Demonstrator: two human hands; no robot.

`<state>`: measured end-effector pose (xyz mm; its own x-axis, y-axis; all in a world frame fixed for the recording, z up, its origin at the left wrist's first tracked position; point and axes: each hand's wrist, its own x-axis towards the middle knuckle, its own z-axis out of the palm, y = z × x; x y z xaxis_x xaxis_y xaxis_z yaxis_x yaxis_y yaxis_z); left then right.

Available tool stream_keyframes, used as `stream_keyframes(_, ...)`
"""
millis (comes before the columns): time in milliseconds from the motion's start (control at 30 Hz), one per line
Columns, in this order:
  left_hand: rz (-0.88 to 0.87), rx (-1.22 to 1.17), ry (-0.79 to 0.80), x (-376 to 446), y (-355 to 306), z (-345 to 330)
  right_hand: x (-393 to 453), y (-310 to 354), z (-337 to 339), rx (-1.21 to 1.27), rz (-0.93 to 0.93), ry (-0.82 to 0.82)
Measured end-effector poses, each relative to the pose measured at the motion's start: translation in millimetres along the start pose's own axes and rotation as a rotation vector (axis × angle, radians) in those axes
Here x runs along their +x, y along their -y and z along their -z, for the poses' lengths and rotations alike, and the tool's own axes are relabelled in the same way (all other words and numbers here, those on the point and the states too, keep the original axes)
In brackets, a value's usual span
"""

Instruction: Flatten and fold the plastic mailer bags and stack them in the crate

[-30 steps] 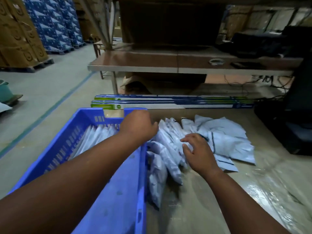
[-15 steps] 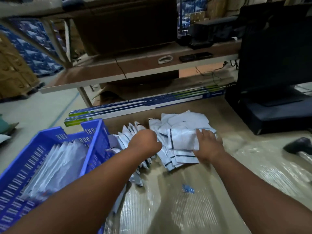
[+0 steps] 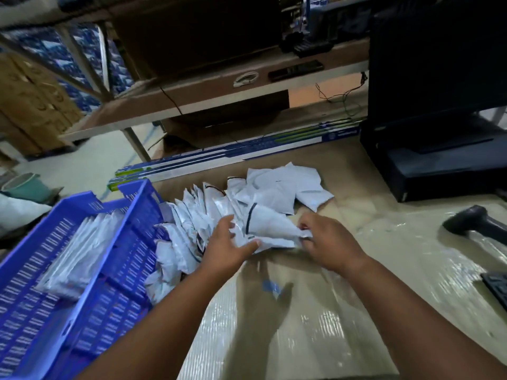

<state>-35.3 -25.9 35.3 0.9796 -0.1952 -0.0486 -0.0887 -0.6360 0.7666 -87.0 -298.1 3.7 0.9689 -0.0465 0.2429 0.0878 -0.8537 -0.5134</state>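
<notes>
Since half a second ago, one mailer [image 3: 270, 227] has been drawn off the pile [image 3: 197, 215] toward the near side, and the left hand [image 3: 227, 249], then balled over the pile, is now spread against the mailer's left edge with thumb and fingers extended. At the mailer's right corner, the plastic is pinched by the curled fingers of the right hand [image 3: 327, 242]. The mailer is held just above the counter [image 3: 301, 325], whose near surface is covered in shiny ribbed film. To the left, a blue crate [image 3: 82, 297] is seen with its slotted wall touching the pile; a row of folded mailers [image 3: 79, 250] lies inside it. Loose white mailers are fanned out beside the crate, and flatter ones [image 3: 282, 185] are spread behind the held mailer. At the right edge, a dark scanner [image 3: 477, 224] is laid on the counter, and a keyboard corner [image 3: 498, 286] is seen nearer. Farther back, long blue-and-white boxes [image 3: 236, 154] are lined along the counter's far edge, and a black monitor [image 3: 436, 64] stands on a dark base at the right. Beyond, a shelf [image 3: 214, 91] carries a coiled white cable [image 3: 246, 78] and a dark remote-like thing [image 3: 295, 69].
</notes>
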Motion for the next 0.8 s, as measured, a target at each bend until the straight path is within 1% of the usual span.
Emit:
stream_keyframes(33,-0.09,0.052,-0.025,-9.7,5.2,1.0,-11.7,5.5,0.8,-0.091,0.091,0.0)
stream_keyframes(100,-0.255,0.241,-0.021,-29.2,18.2,3.4,-35.3,11.6,-5.0,-0.225,0.226,0.093)
stream_keyframes(133,-0.308,0.312,-0.004,-38.4,25.7,3.4,-46.7,14.1,-8.2,-0.251,0.249,0.156)
stream_keyframes(167,-0.346,0.357,0.006,-45.7,34.7,1.1,-56.9,17.3,-10.8,-0.278,0.233,0.241)
stream_keyframes(200,-0.364,0.396,0.017,-52.4,45.4,-2.9,-66.2,18.8,-13.6,-0.31,0.212,0.313)
stream_keyframes(233,-0.366,0.443,0.033,-60.4,54.0,-7.3,-74.7,19.6,-16.7,-0.346,0.204,0.349)
stream_keyframes(333,-0.353,0.545,0.081,-80.7,72.6,-19.2,-93.7,18.7,-22.7,-0.407,0.223,0.309)
stream_keyframes(467,-0.471,0.612,0.022,-94.8,85.7,-22.2,-112.6,8.3,-27.4,-0.384,0.156,0.161)
stream_keyframes(533,-0.524,0.65,-0.026,-98.5,91.5,-17.3,-124.1,4.5,-29.7,-0.386,0.129,0.176)
stream_keyframes(600,-0.547,0.647,-0.109,-101.2,100.0,-7.5,-136.8,6.6,-33.2,-0.384,0.161,0.207)
stream_keyframes(667,-0.545,0.637,-0.178,-101.7,107.8,5.3,-143.2,13.3,-38.1,-0.345,0.196,0.205)
stream_keyframes(733,-0.509,0.65,-0.182,-102.2,113.5,17.3,-140.7,22.0,-42.5,-0.264,0.179,0.197)
stream_keyframes(800,-0.445,0.676,-0.13,-106.9,116.1,28.3,-135.9,29.9,-43.8,-0.215,0.193,0.211)
